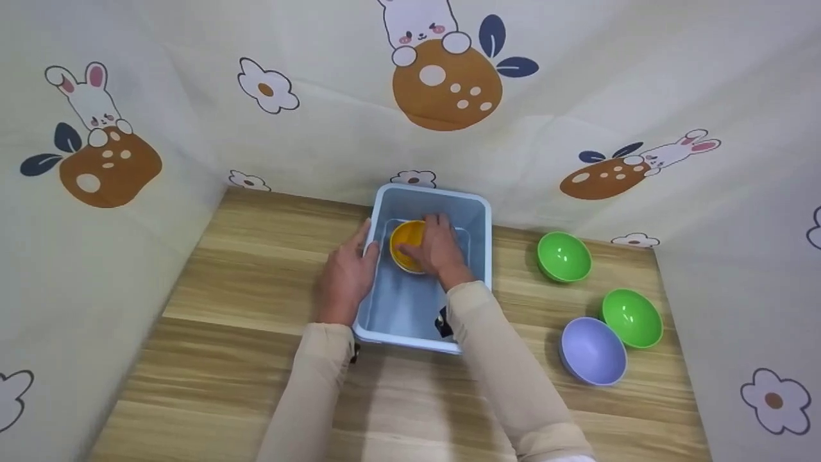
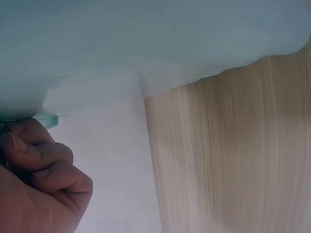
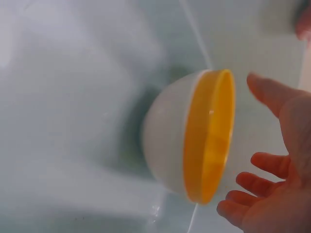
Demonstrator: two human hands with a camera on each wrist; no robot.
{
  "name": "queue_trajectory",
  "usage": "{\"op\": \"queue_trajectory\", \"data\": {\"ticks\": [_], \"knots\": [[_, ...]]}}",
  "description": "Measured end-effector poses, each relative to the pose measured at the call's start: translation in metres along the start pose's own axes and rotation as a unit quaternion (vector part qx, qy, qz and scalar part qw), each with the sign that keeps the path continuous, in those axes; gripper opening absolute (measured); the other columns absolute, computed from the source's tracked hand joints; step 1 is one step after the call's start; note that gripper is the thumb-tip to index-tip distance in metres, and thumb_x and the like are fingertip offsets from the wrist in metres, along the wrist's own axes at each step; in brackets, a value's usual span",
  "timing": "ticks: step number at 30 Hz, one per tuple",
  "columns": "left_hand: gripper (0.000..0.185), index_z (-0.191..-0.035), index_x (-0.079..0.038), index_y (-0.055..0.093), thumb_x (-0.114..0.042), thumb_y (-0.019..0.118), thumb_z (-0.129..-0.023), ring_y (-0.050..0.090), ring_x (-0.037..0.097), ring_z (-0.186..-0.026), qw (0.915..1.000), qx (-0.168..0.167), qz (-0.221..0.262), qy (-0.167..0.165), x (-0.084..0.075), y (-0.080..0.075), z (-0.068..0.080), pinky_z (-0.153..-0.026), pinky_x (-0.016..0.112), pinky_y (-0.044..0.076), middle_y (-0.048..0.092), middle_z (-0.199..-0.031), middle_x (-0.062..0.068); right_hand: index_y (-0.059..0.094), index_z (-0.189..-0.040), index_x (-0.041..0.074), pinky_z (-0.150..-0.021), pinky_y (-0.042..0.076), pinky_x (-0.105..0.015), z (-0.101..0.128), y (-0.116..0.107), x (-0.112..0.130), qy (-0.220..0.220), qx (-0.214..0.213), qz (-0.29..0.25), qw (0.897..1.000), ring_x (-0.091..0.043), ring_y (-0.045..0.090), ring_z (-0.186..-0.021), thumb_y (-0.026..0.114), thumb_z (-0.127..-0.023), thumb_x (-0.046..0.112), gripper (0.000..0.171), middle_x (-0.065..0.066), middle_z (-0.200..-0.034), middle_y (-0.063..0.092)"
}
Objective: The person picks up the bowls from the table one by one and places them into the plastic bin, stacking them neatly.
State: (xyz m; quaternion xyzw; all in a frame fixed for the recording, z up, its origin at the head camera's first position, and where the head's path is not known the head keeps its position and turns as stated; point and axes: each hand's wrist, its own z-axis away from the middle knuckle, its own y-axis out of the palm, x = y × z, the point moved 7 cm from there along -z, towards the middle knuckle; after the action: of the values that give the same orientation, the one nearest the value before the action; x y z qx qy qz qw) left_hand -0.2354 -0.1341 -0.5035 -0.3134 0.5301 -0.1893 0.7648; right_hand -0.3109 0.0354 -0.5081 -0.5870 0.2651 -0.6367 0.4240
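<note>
A pale blue plastic bin (image 1: 428,191) stands at the back middle of the wooden table (image 1: 256,269). Inside it lies a bowl (image 1: 405,242), yellow inside and white outside. My right hand (image 1: 438,249) reaches into the bin over the bowl. In the right wrist view the right hand (image 3: 286,145) is spread beside the bowl (image 3: 189,136), its fingers apart from the rim. My left hand (image 1: 346,273) grips the bin's left wall. Seen from the left wrist, the left hand (image 2: 39,179) has its fingers curled under the bin's (image 2: 121,43) rim.
Two green bowls (image 1: 564,256) (image 1: 632,317) and a purple bowl (image 1: 592,351) sit on the table to the right of the bin. A cloth backdrop (image 1: 577,96) printed with rabbits closes in the back and both sides. Bare wood (image 2: 233,160) lies left of the bin.
</note>
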Motion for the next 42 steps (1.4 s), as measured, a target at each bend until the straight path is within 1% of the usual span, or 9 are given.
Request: {"op": "queue_trajectory", "data": {"ticks": [6, 11, 17, 21, 25, 29, 35, 38, 42], "knots": [[0.053, -0.155, -0.049, 0.033, -0.047, 0.049, -0.104, 0.047, 0.021, -0.06, 0.9998, -0.011, 0.01, 0.014, -0.004, 0.002, -0.002, -0.055, 0.032, 0.042, 0.056, -0.078, 0.006, 0.042, -0.15, 0.003, -0.115, 0.044, -0.04, -0.001, -0.018, -0.003, -0.01, -0.022, -0.066, 0.998, -0.031, 0.049, -0.126, 0.068, -0.096, 0.033, 0.067, -0.016, -0.146, 0.044], [0.054, -0.155, -0.051, 0.032, -0.049, 0.049, -0.104, 0.048, 0.022, -0.058, 1.0, -0.001, 0.004, -0.001, -0.002, 0.005, -0.002, -0.054, 0.032, 0.044, 0.056, -0.078, 0.005, 0.041, -0.152, 0.005, -0.114, 0.045, -0.039, 0.001, -0.028, -0.008, 0.003, -0.019, -0.116, 0.993, -0.028, 0.049, -0.126, 0.066, -0.096, 0.032, 0.067, -0.014, -0.149, 0.044], [0.055, -0.154, -0.055, 0.028, -0.051, 0.049, -0.104, 0.05, 0.021, -0.058, 0.9999, 0.006, -0.003, -0.01, -0.002, 0.005, 0.0, -0.054, 0.031, 0.045, 0.057, -0.08, 0.004, 0.037, -0.154, 0.006, -0.114, 0.046, -0.041, 0.003, -0.036, -0.012, 0.035, 0.022, -0.155, 0.987, -0.029, 0.052, -0.128, 0.065, -0.096, 0.033, 0.069, -0.015, -0.152, 0.046], [0.056, -0.155, -0.053, 0.028, -0.05, 0.05, -0.104, 0.051, 0.022, -0.058, 0.9999, 0.004, -0.009, -0.008, -0.002, 0.003, -0.001, -0.054, 0.031, 0.046, 0.06, -0.083, 0.003, 0.039, -0.153, 0.007, -0.108, 0.051, -0.041, 0.006, -0.044, -0.009, 0.045, 0.041, -0.183, 0.981, -0.03, 0.058, -0.121, 0.064, -0.096, 0.035, 0.068, -0.016, -0.143, 0.056], [0.056, -0.155, -0.052, 0.029, -0.049, 0.051, -0.104, 0.052, 0.022, -0.059, 0.9999, 0.004, -0.007, -0.008, -0.002, 0.002, -0.001, -0.055, 0.03, 0.048, 0.064, -0.087, 0.002, 0.041, -0.152, 0.007, -0.099, 0.055, -0.038, 0.011, -0.056, 0.0, 0.031, 0.04, -0.189, 0.981, -0.027, 0.063, -0.108, 0.062, -0.098, 0.037, 0.065, -0.013, -0.128, 0.064], [0.056, -0.155, -0.052, 0.029, -0.048, 0.051, -0.104, 0.053, 0.023, -0.059, 1.0, 0.004, -0.001, -0.007, -0.002, 0.002, -0.002, -0.056, 0.031, 0.048, 0.065, -0.088, 0.001, 0.04, -0.152, 0.009, -0.092, 0.056, -0.036, 0.019, -0.071, 0.007, 0.013, 0.035, -0.191, 0.981, -0.025, 0.064, -0.102, 0.06, -0.099, 0.039, 0.065, -0.01, -0.121, 0.067], [0.054, -0.155, -0.049, 0.032, -0.046, 0.051, -0.105, 0.05, 0.022, -0.059, 0.9995, -0.002, 0.03, 0.002, -0.001, 0.002, -0.003, -0.055, 0.03, 0.048, 0.059, -0.079, 0.004, 0.05, -0.146, 0.011, -0.098, 0.055, -0.042, 0.032, -0.092, 0.008, -0.013, 0.008, -0.183, 0.983, -0.027, 0.064, -0.113, 0.063, -0.097, 0.04, 0.058, -0.011, -0.125, 0.068], [0.055, -0.155, -0.05, 0.031, -0.047, 0.05, -0.104, 0.05, 0.023, -0.059, 0.9993, 0.006, 0.035, -0.006, 0.0, 0.002, -0.003, -0.056, 0.03, 0.05, 0.066, -0.09, 0.004, 0.056, -0.141, 0.012, -0.1, 0.054, -0.043, 0.039, -0.1, 0.002, -0.019, -0.004, -0.179, 0.984, -0.029, 0.064, -0.116, 0.063, -0.098, 0.039, 0.052, -0.012, -0.126, 0.068], [0.055, -0.156, -0.05, 0.03, -0.048, 0.05, -0.105, 0.051, 0.023, -0.061, 0.9992, 0.011, 0.037, -0.009, 0.001, 0.003, -0.004, -0.056, 0.03, 0.05, 0.072, -0.122, 0.004, 0.06, -0.136, 0.009, -0.098, 0.055, -0.043, 0.048, -0.109, -0.009, -0.03, -0.023, -0.184, 0.982, -0.031, 0.066, -0.114, 0.063, -0.098, 0.035, 0.046, -0.015, -0.126, 0.069]]}}
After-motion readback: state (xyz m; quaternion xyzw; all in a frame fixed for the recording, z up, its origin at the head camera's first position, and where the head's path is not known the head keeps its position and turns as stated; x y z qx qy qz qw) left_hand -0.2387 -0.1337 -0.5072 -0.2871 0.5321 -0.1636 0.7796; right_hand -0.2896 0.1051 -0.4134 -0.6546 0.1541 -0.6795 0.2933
